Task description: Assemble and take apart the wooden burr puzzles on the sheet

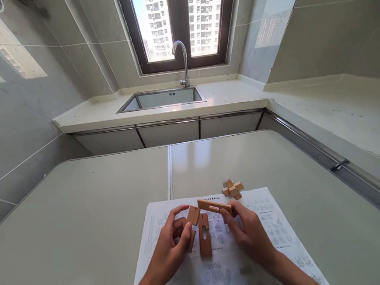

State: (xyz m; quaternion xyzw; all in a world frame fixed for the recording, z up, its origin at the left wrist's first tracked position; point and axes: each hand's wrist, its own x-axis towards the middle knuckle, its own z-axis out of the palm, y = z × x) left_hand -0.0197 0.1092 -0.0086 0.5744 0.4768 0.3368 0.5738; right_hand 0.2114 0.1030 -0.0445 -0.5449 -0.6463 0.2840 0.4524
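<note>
My left hand (171, 245) is closed on a brown wooden puzzle piece (193, 215); more wood shows below its thumb, and I cannot tell if it is the same piece. In my right hand (248, 230), a long wooden puzzle piece with a slot (211, 206) is pinched near its right end and points left. Its left tip is close to the piece in my left hand; whether they touch is unclear. Between the hands, a slotted wooden block (205, 249) is on the printed sheet (267, 250).
A wooden cross-shaped burr puzzle (233, 188) sits at the sheet's far edge. The pale table (84, 221) has a seam (169, 170) beyond the sheet. Past it are a counter (232, 93), a sink (167, 99), a faucet (184, 64) and a window. A metal rail (308, 137) runs along the right.
</note>
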